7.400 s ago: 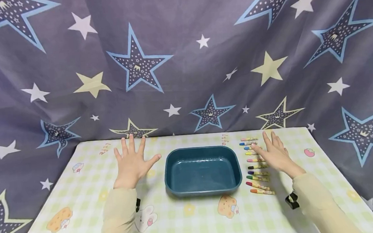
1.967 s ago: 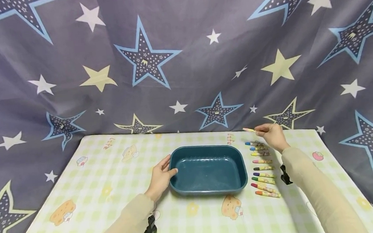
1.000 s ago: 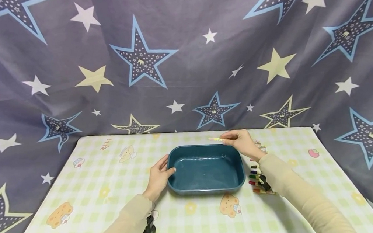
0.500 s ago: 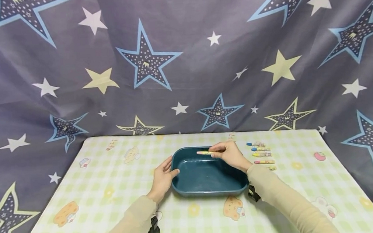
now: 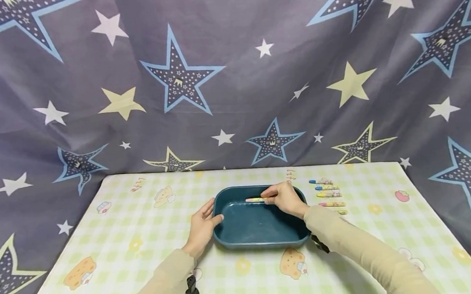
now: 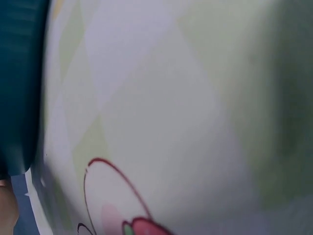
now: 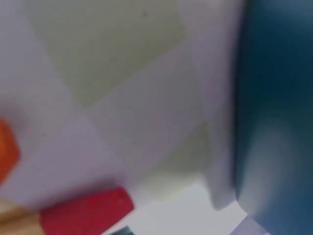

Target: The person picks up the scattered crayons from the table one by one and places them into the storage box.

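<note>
A dark teal rectangular plastic container (image 5: pixel 261 229) sits mid-table in the head view. My left hand (image 5: pixel 200 227) grips its left rim, thumb over the edge and fingers along the outer side. Inside the container's far part, my right hand (image 5: pixel 285 199) pinches a pale pink crayon (image 5: pixel 255 200) lying nearly level, tip to the left. Whether the crayon touches the bottom I cannot tell. Several crayons lie in a row to the right, among them a blue-tipped crayon (image 5: pixel 320 182) and a pink crayon (image 5: pixel 331 204); my right sleeve hides the nearer ones.
The right wrist view shows a red crayon (image 7: pixel 88 213) and an orange crayon tip (image 7: pixel 6 149) beside the container's wall (image 7: pixel 279 122). A checked cloth (image 5: pixel 113 241) covers the table. A star-patterned curtain (image 5: pixel 231 96) hangs behind it.
Both hands started spread and holding nothing. My left hand took the container's rim; my right hand picked the crayon from the row's far end, carried it left and lowered it inside the container.
</note>
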`<state>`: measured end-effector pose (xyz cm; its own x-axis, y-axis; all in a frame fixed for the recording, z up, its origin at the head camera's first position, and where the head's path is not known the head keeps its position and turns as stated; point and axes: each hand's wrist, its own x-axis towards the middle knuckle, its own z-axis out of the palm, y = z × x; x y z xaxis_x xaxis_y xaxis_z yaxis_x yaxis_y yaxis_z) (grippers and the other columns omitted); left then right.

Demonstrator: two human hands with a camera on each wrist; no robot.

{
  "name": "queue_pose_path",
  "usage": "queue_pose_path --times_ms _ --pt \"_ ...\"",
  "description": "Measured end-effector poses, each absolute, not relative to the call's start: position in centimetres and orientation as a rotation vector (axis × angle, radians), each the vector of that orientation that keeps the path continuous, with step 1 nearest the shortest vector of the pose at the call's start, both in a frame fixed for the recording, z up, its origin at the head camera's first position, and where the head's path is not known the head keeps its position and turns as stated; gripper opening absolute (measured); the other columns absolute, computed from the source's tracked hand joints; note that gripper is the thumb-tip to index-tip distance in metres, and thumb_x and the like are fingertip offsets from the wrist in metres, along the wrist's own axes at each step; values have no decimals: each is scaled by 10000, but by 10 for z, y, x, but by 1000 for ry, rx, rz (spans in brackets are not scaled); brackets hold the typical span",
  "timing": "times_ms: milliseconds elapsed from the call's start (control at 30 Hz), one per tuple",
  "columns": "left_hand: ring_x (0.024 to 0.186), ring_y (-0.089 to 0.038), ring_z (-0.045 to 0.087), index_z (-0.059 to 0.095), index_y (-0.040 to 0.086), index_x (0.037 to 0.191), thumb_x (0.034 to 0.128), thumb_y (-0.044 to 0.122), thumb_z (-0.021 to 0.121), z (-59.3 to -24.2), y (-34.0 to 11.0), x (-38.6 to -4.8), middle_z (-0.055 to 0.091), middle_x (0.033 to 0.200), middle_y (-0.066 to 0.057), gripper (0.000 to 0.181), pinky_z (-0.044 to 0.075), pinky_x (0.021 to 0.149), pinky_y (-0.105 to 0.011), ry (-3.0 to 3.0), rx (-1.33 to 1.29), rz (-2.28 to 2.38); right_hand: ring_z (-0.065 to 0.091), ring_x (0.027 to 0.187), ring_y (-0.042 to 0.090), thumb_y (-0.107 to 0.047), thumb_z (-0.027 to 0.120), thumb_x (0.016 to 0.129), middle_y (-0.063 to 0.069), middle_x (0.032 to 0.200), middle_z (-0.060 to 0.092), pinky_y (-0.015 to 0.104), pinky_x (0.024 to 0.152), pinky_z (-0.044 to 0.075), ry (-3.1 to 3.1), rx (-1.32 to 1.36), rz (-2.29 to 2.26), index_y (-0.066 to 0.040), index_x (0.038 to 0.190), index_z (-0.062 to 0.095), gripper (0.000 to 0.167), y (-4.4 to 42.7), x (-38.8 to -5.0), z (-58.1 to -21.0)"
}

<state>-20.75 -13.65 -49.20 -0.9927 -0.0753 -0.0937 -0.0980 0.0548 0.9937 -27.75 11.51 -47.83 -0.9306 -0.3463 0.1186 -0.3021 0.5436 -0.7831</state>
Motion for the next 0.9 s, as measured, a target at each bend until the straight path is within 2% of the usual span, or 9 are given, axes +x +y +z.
queue_pose_path --times_ms 67,100,167,200,300,400,533,667,900 --pt "1278 -302 417 393 55 1384 826 -7 594 -494 -136 -208 422 1390 -188 596 421 1005 -317 2262 -184 2146 674 852 209 -14 717 738 83 888 718 515 1124 225 2739 -575 -1323 -63 924 739 193 116 -276 -479" --pt "1278 -302 417 394 54 1383 826 -8 594 -495 -136 -208 423 1390 -188 595 420 1003 -314 2263 -181 2145 674 856 214 -4 716 736 84 888 718 520 1124 218 2740 -580 -1313 -57 923 738 195 117 -276 -479" --pt "1280 -305 412 390 47 1384 827 -13 593 -495 -137 -208 418 1392 -192 596 418 1003 -316 2264 -167 2152 675 858 231 27 706 735 106 896 714 444 1037 399 2713 -600 -1310 -29 926 731 201 117 -276 -479" --pt "1283 -299 410 389 51 1385 827 -12 594 -494 -137 -208 417 1395 -186 597 415 1005 -312 2261 -169 2152 675 855 236 37 705 731 116 894 713 404 1020 425 2706 -604 -1306 -19 922 730 200 116 -277 -479" --pt "1288 -299 404 383 54 1390 826 -1 594 -494 -137 -207 410 1401 -181 604 411 1011 -316 2262 -159 2156 678 833 233 65 704 718 129 887 711 271 704 573 2697 -588 -1272 -9 909 729 206 115 -278 -481" --pt "1281 -318 407 385 43 1387 820 8 593 -494 -137 -206 414 1392 -199 605 425 998 -313 2282 -130 2165 683 821 214 57 727 693 109 866 717 225 671 562 2743 -560 -1220 -30 890 738 216 113 -278 -484" --pt "1273 -339 410 401 26 1375 809 8 599 -493 -138 -206 422 1377 -223 600 441 988 -309 2303 -109 2179 685 824 192 48 746 672 82 867 721 238 689 564 2775 -522 -1190 -59 889 743 243 110 -279 -486" --pt "1297 -303 391 408 65 1378 807 12 605 -493 -138 -207 422 1395 -171 607 398 1034 -336 2276 -174 2163 681 834 191 46 744 678 76 893 718 236 688 563 2745 -479 -1203 -69 911 737 260 109 -278 -487" --pt "1309 -288 377 395 69 1387 824 6 607 -492 -136 -209 407 1408 -162 605 378 1046 -337 2251 -207 2146 680 827 207 22 762 667 104 880 715 242 674 564 2722 -469 -1218 -35 935 726 276 111 -278 -483"
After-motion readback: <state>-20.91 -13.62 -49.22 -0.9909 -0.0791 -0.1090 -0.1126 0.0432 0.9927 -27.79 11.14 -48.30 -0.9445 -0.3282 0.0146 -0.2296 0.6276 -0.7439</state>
